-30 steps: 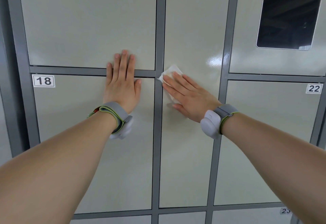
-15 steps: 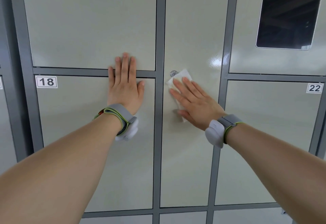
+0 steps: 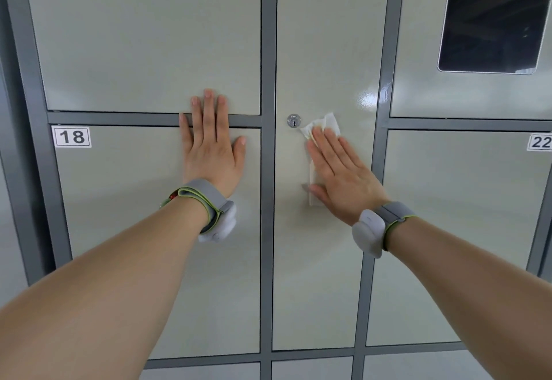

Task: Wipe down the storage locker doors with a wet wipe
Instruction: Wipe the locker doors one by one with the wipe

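Right hand [image 3: 343, 170], fingers flat, presses the wet wipe [image 3: 321, 125] beside the keyhole [image 3: 293, 120]; left hand [image 3: 210, 146], fingers spread, braces on door 18 [image 3: 119, 200].

White sticker "18" [image 3: 71, 137] on the lower-left locker door [image 3: 119, 215], sticker "22" [image 3: 540, 142] on the lower-right locker door [image 3: 463, 230].

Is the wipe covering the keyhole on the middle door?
No, the keyhole sits bare just left of the wet wipe under the right hand.
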The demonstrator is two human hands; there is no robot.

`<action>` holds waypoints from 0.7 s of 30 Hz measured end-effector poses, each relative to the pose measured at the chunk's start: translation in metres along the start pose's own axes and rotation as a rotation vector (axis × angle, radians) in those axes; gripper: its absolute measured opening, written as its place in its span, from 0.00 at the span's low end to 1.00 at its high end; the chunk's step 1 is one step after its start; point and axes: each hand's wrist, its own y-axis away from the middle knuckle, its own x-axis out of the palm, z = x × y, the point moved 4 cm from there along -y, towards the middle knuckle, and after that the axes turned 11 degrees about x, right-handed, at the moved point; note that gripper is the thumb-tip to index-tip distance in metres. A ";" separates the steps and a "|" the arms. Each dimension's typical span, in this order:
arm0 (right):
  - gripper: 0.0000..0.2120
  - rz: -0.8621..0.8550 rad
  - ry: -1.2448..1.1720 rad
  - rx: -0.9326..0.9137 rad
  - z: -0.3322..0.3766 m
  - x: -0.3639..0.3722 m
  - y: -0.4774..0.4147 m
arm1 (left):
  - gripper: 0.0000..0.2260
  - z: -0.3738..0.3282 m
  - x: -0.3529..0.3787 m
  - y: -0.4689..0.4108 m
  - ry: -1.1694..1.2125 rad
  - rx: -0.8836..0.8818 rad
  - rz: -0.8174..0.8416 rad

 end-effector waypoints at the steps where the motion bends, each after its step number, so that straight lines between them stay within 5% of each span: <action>1: 0.33 -0.016 -0.026 0.063 -0.003 -0.003 -0.006 | 0.29 0.000 0.001 0.000 -0.006 -0.001 -0.009; 5: 0.34 -0.078 -0.154 0.277 -0.003 -0.008 -0.024 | 0.31 0.000 0.005 0.001 -0.016 -0.005 -0.048; 13: 0.34 -0.030 -0.056 0.121 -0.002 0.010 0.015 | 0.30 0.000 0.006 0.001 -0.026 -0.006 -0.091; 21: 0.38 -0.100 -0.185 0.383 -0.014 0.000 -0.011 | 0.29 -0.001 0.009 0.002 -0.035 -0.003 -0.119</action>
